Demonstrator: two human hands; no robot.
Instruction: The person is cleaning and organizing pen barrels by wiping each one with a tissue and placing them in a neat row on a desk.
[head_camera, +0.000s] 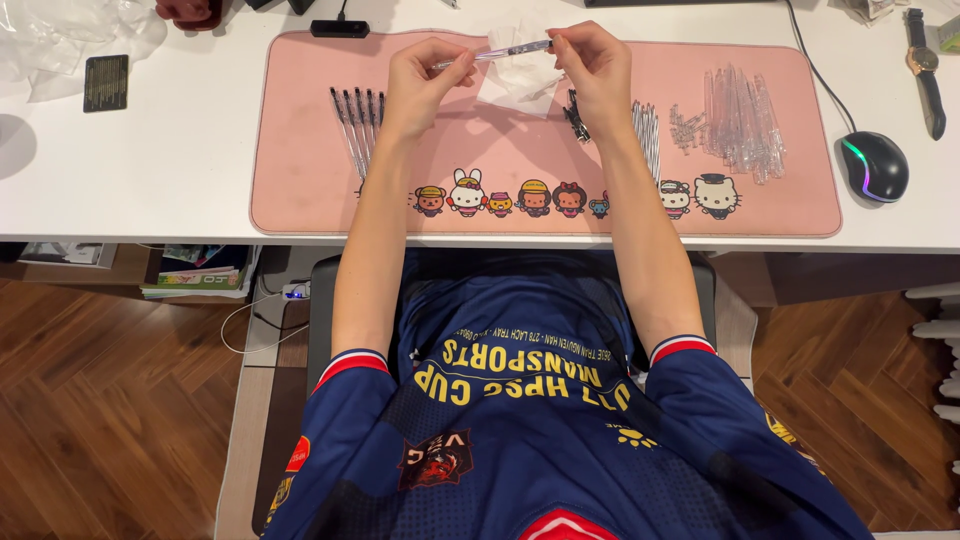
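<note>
Seen from above, a seated person reached both bare arms over a pink desk mat (300, 190) on a white desk (150, 170). The left hand (425, 85) and the right hand (592, 70) each had fingers curled in a narrow pinch on opposite ends of one clear plastic pen (495, 53), held in the air above the mat's far edge. The pen's long axis ran nearly level from left to right, its right end slightly farther away. It looked thin and see-through, with a dark core. A row of finished pens (357, 125) lay just left of the left wrist; clear pen barrels (740, 125) were heaped well to the right.
</note>
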